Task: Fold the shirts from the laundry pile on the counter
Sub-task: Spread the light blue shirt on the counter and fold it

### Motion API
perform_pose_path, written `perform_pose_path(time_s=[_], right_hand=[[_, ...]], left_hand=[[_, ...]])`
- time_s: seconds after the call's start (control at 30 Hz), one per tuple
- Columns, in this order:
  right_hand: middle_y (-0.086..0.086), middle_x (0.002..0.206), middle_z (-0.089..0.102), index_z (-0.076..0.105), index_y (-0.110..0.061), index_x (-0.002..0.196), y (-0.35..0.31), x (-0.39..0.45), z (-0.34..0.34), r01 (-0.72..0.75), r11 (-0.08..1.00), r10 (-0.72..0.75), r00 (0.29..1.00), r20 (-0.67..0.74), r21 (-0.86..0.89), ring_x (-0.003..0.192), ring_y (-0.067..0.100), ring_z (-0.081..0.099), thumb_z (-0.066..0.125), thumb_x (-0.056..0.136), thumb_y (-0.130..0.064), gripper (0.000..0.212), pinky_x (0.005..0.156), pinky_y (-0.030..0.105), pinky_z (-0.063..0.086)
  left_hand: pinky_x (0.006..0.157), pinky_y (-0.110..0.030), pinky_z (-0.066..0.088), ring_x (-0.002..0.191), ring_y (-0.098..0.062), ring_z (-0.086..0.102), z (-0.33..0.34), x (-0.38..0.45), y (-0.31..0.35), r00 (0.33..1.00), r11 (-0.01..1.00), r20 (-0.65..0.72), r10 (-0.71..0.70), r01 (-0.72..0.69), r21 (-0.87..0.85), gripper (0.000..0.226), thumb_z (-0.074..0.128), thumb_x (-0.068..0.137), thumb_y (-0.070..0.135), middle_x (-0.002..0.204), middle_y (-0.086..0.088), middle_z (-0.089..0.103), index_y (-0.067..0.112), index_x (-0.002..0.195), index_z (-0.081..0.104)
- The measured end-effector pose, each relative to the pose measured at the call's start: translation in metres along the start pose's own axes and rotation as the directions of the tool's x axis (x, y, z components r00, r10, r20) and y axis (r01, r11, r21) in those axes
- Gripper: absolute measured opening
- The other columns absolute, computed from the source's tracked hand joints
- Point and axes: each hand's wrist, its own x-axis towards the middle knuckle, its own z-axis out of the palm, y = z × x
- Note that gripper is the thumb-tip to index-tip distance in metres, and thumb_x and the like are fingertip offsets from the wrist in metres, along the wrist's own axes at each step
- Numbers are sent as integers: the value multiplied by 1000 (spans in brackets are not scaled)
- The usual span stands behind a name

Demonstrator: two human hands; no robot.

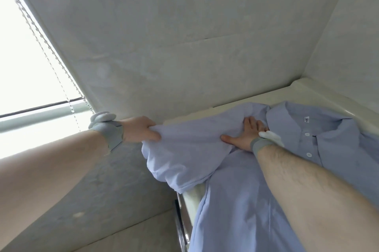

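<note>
**Inspector:** Where does the pale blue button-front cotton shirt (pixel 235 169) lie relative to the grip?

**Assessor:** Face up on the cream, glossy counter (pixel 320 89), collar toward the far right corner, hem hanging over the near edge toward the person. Its long axis runs from that corner down toward the camera. The sleeve extends left, off the counter's end. The left hand (pixel 141 130) grips the sleeve end, fingers curled tightly round bunched cloth, holding it out past the edge. The right hand (pixel 246 134) lies flat near the shoulder, fingers straight, pressing the fabric and gripping nothing.

**Inspector:** Which hand governs the fold?

**Assessor:** In judgement, the left: it would carry the sleeve rightward across the body while the right pins the shoulder line.

**Inspector:** Surroundings?

**Assessor:** Grey marbled wall panels (pixel 164 36) behind and to the right; a bright window (pixel 24 57) with a bead chain (pixel 53 55) at left. No laundry pile is in view.
</note>
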Motion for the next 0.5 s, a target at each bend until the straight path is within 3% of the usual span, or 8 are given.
perform_pose_path(time_s=[0.1,0.2,0.3,0.37,0.43,0.5], right_hand=[[-3,162,-1,-2,-21,154,4,-2,-19,-3,995,-8,995,99,103,149,25,0,41,47,-97,138,119,43,11],[-1,162,9,4,-19,154,8,-14,-34,-14,929,-21,996,92,369,148,24,14,57,67,-80,119,117,38,19],[6,148,39,34,-15,146,9,-31,-46,-9,741,6,1000,8,671,134,24,42,65,81,-56,83,102,29,38],[12,115,60,56,-11,120,12,-52,-52,-24,546,22,1000,15,837,98,25,63,66,86,-36,44,75,24,49],[12,93,67,58,-8,111,19,-78,-56,-72,336,38,997,63,939,75,26,68,63,89,-29,31,69,30,52],[14,94,69,56,-9,109,31,-104,-59,-143,237,66,989,131,961,75,29,70,61,90,-33,31,73,38,55]], left_hand=[[63,-31,48,69,-25,60,-14,-3,9,990,997,-142,9,-19,-69,44,57,59,48,73,-8,64,8,75,63],[58,-31,45,62,-23,53,-28,-11,33,974,994,-221,53,-74,-86,29,65,70,38,62,-4,54,13,61,54],[58,-32,47,63,-23,54,-35,-21,65,977,989,-196,81,-103,-107,25,65,67,38,64,-2,55,16,62,55],[71,-41,54,71,-27,61,-37,-25,89,986,971,-131,103,-128,-202,25,64,62,39,72,-6,62,15,69,60],[80,-49,55,77,-31,65,-36,-24,117,992,941,-51,118,-128,-314,20,66,66,32,78,-10,65,14,74,63],[85,-53,53,81,-32,64,-31,-19,147,989,913,-4,145,-136,-384,15,66,73,24,84,-13,63,11,80,62]])
